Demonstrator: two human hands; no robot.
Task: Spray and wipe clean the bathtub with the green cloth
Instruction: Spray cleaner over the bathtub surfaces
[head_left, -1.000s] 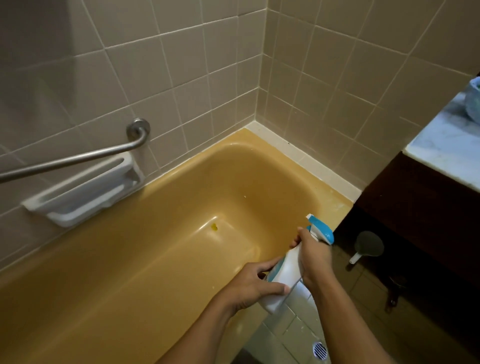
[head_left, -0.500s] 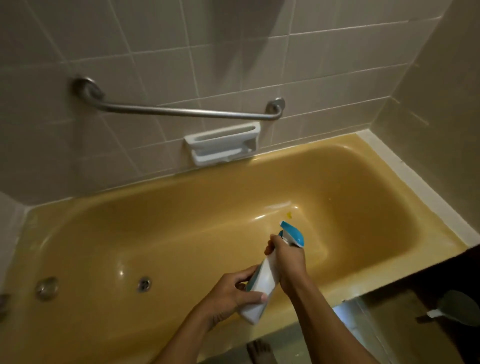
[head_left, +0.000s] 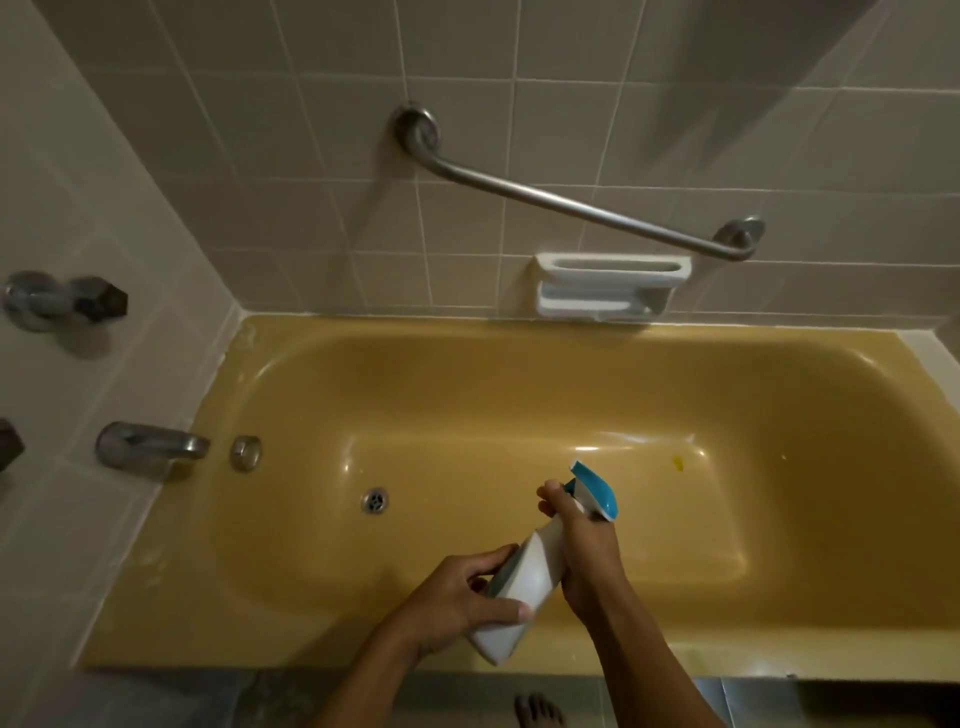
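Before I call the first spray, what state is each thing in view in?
Spray bottle: tilted, head over the tub, no spray visible.
Left hand: grips the bottle's base.
Right hand: grips the bottle's neck by the trigger.
Bathtub: holds no water, yellow speck on its floor.
Drain: unplugged.
Tap spout: not running.
Green cloth: not in view.

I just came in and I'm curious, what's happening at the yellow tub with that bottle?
A person stands at the yellow bathtub holding a white spray bottle with both hands. The left hand grips its base and the right hand wraps its neck by the blue trigger, nozzle out over the tub. No cloth is in view; a yellow spot sits on the tub floor.
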